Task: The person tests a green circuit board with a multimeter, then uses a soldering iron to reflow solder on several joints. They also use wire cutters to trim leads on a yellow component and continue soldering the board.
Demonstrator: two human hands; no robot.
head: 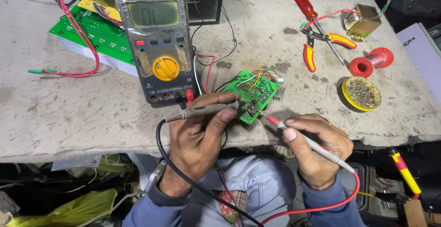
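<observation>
Fingers first: left hand (197, 137) is pinched shut around the black probe (206, 110), thumb on top, tip lying across the near corner of the small green circuit board (254, 96). Right hand (317, 146) is closed on the red probe (312, 144) like a pen, its metal point touching the same crowded patch of the board. That board sits right at the near edge of the bench (69, 116), partly propped on my left fingertips, so it's not really clamped to anything.

What I reckon could bite me: both tips are very close together on tight solder joints, so a tiny slip would bridge two pads. The board could also tilt or slide off the edge if I press too hard, and the black lead loops down under my wrist where a snag would yank the probe off.

Just behind is the grey multimeter (158, 48) with the yellow dial, leaning on a big green board (98, 36). Over toward the far right corner: red-handled screwdriver (305, 5), red and yellow cutters (321, 43), a red spool (371, 61), a round yellow tin (361, 93) and a small brass-coloured transformer (363, 21).
</observation>
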